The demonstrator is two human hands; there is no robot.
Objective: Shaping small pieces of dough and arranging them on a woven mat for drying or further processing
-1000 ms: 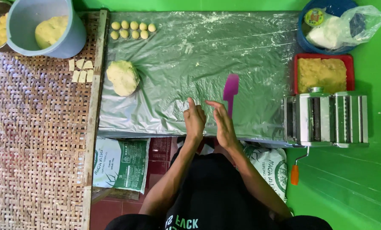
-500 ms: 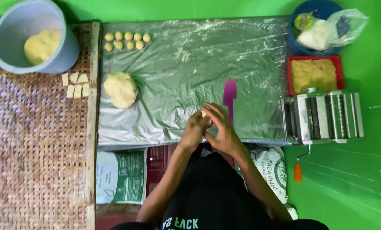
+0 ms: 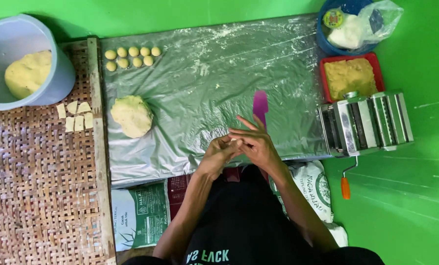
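Left hand (image 3: 218, 156) and right hand (image 3: 255, 143) cup together, fingers curled around a small dough piece (image 3: 234, 140) barely visible between the palms, near the purple scraper (image 3: 260, 104), for rolling it round.

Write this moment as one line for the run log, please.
left hand and right hand: pressed together, small dough piece barely visible between | purple scraper: on plastic sheet | dough lump: left, untouched

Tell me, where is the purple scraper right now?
In the head view, the purple scraper lies on the plastic sheet, just beyond the right hand.
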